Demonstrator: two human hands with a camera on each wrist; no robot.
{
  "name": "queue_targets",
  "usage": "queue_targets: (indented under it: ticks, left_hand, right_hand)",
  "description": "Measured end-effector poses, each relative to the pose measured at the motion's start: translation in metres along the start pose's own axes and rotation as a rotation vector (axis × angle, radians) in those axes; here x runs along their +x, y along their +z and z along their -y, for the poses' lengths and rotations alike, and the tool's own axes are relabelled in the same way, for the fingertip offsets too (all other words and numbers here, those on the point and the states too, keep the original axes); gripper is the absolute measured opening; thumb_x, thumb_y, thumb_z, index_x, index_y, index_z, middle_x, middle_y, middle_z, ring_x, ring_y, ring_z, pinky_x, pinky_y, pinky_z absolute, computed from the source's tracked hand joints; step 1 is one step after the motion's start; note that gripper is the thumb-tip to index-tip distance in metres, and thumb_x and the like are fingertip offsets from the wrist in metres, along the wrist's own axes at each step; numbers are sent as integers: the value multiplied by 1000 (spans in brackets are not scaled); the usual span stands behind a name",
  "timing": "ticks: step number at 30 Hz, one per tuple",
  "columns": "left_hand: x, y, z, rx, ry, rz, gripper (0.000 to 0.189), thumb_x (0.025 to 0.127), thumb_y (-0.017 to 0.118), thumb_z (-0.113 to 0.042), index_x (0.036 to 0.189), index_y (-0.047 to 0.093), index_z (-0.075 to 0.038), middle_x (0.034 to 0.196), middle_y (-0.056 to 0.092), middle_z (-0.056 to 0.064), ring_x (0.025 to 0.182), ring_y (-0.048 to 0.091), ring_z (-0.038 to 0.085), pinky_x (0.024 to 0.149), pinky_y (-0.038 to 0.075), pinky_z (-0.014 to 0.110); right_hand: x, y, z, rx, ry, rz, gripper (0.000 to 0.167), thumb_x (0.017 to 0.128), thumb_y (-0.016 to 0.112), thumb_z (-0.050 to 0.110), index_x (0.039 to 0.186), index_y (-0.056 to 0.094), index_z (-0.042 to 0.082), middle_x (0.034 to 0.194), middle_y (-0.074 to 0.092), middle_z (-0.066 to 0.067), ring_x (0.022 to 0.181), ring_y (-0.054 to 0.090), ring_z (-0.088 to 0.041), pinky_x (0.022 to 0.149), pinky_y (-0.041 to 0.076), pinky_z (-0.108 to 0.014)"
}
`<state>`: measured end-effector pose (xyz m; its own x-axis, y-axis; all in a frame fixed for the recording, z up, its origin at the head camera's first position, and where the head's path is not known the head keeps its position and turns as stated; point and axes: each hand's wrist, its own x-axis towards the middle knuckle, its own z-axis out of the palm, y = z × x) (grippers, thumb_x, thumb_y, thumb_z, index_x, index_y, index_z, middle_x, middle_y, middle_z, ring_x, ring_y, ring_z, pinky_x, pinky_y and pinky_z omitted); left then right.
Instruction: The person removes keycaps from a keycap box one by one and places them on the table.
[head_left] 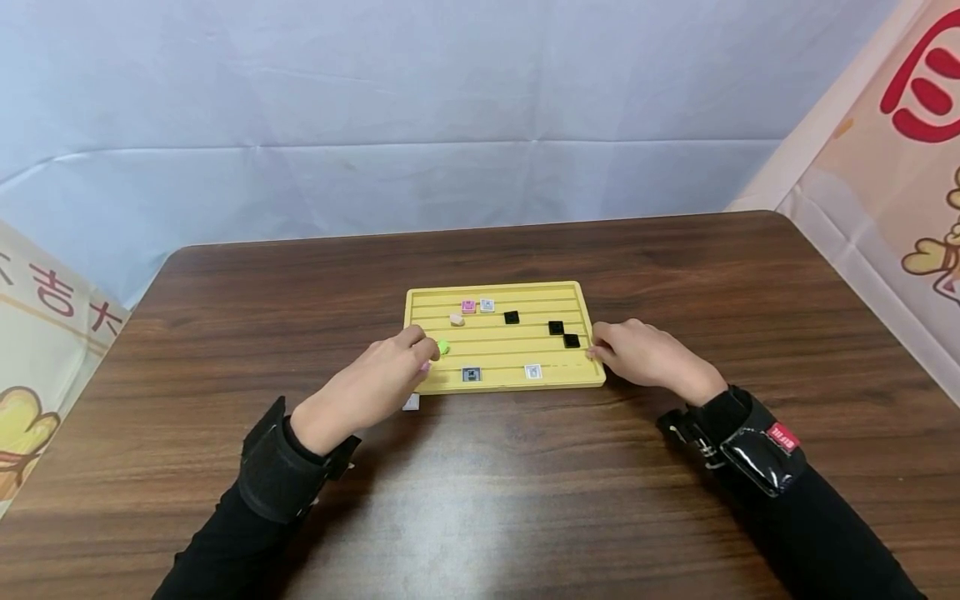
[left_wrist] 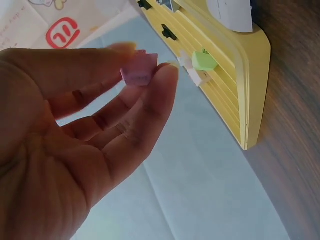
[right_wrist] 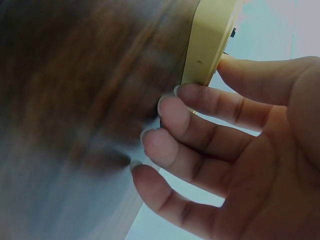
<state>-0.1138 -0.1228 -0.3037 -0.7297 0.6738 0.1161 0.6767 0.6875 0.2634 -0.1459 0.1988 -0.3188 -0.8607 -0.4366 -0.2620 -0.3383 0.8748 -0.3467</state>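
Note:
My left hand (head_left: 375,377) pinches a small pink block (left_wrist: 140,70) between thumb and fingertip, above the front left part of a ridged yellow tray (head_left: 498,357). Close beside those fingertips sits a light green block (head_left: 443,347) on the tray. At the tray's right end, my right hand (head_left: 651,353) grips the edge, its thumb on the rim and its index finger against the side. In the right wrist view the other fingers (right_wrist: 160,147) curl loosely beside the tray's side wall (right_wrist: 207,45).
Several small pieces stand on the tray's ridges: a pink tile (head_left: 468,307), a white tile (head_left: 487,305), a pale piece (head_left: 457,320), black ones (head_left: 512,317), a grey tile (head_left: 471,375) and another white tile (head_left: 533,372). A white piece (head_left: 411,402) shows by the front left corner. The wooden table (head_left: 480,492) surrounds them.

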Motion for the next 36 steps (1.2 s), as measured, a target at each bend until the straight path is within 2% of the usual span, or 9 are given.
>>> queue_targets:
  ticks: [4,9,15,23,30,36]
  left_hand:
    - [0,0,0,-32,11,19,14,84,64,-1,98,62,0,85,53,7,64,51,13,58,43,22]
    - [1,1,0,-48,34,46,5,84,65,-3,88,65,-3,76,52,2,62,47,9,56,40,20]
    - [2,3,-2,-57,32,86,4,83,66,-4,87,67,-3,80,55,4,63,48,9,56,40,19]
    - [1,5,-7,-1,43,118,7,80,70,-2,86,70,-6,78,53,3,62,47,10,56,40,20]
    - [1,11,-8,14,95,123,6,79,70,-1,80,67,-7,69,48,0,57,45,9,52,37,20]
    - [1,16,-8,54,98,128,8,77,70,0,78,66,-7,70,52,1,58,47,10,52,38,21]
  right_hand:
    - [1,0,-1,-7,3,-2,16,95,51,17,96,56,2,65,47,-3,50,37,-14,49,28,-28]
    - [1,0,-1,-6,5,-4,16,95,51,17,96,56,2,65,47,-3,49,36,-14,49,28,-27]
    - [0,0,-1,-4,4,0,17,95,51,17,97,56,2,64,46,-3,49,36,-14,49,28,-27]
    - [0,0,0,-4,3,-4,16,95,51,17,98,57,2,64,46,-3,49,36,-14,49,28,-27]
    - [0,0,0,-3,7,-7,16,95,51,17,96,57,2,64,46,-3,49,37,-13,49,28,-27]
    - [-1,0,0,-3,9,-12,14,95,51,16,94,56,4,65,47,-2,51,38,-14,49,28,-28]
